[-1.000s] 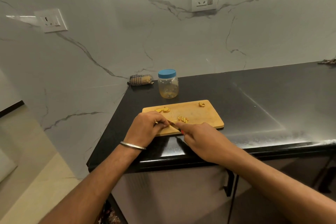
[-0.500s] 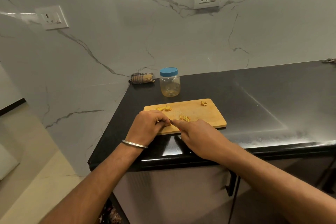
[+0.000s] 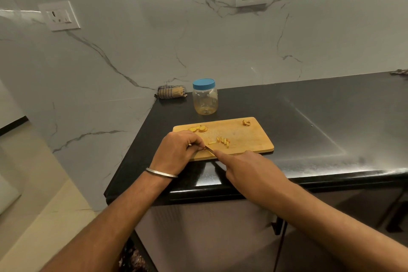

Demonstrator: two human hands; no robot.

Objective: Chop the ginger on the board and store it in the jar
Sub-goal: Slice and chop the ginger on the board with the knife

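Left hand (image 3: 176,150) curled, pinning a small ginger piece (mostly hidden) on the rectangular wooden board (image 3: 247,139). Right hand (image 3: 247,170) grips the thin dark-bladed knife (image 3: 209,150), blade angled toward left fingertips. Cut yellow ginger strips (image 3: 223,140) lie just beyond; blue-lidded clear plastic jar (image 3: 204,97) farther back, lid on.

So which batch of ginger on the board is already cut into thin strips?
The middle batch, just beyond the knife tip. The far-left ones are round slices, and the far-right corner holds one lone chunk.
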